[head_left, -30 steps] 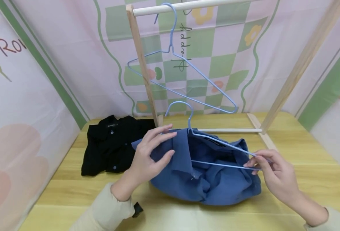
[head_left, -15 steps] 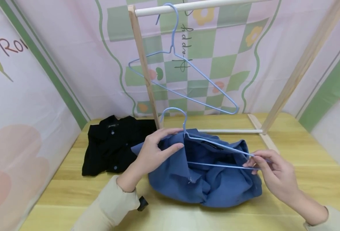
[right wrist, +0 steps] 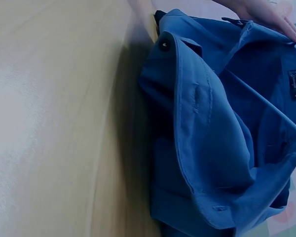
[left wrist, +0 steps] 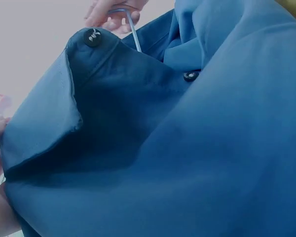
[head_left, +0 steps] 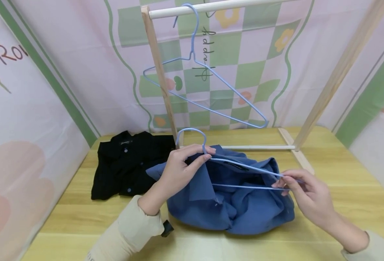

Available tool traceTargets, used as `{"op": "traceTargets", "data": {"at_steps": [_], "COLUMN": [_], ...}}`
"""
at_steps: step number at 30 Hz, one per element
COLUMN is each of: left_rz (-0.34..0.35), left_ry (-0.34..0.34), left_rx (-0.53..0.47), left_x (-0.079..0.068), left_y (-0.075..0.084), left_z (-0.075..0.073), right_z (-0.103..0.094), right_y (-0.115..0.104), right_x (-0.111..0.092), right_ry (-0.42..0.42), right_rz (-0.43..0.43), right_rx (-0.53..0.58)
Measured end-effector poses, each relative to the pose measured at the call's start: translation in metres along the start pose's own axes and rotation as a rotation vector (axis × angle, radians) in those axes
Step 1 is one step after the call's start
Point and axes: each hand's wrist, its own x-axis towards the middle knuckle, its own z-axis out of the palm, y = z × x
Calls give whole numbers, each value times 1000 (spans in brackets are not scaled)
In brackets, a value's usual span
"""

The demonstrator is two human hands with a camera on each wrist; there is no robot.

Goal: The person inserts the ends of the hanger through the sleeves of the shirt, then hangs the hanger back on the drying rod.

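Blue shirt (head_left: 257, 217) partly wraps hanger (head_left: 257, 168) in right hand (head_left: 312, 197).

The bare left hand (head_left: 182, 165), on a beige-sleeved left arm (head_left: 126, 233), extends forward and inward, thumb and index finger pinching. The bare right hand (head_left: 310, 197), on a beige-sleeved right arm (head_left: 374, 247), angles inward, thumb and fingers bent together in a pinch.

High head view, wrist views near shirt (head_left: 247, 208)

1 black shirt (head_left: 111, 174) on table (head_left: 64, 224); checkered cloth (head_left: 252, 74) behind.
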Motion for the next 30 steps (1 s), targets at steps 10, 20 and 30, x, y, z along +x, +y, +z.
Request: {"op": "traceTargets", "data": {"at_steps": [10,20,30], "left_rz": [-49,-68,-77], "left_ry": [-29,-73,-51], "left_rx": [47,82,66], "left_x": [4,4,1], "left_y": [5,7,6], "left_z": [-2,-4,-9], "right_z": [-6,-14,-28], "right_y": [-5,-10,-16], "right_x": [6,9,-1], "right_ry": [-44,-94,-167], "right_rz": [91,151,324], "right_rx": [2,32,-331]}}
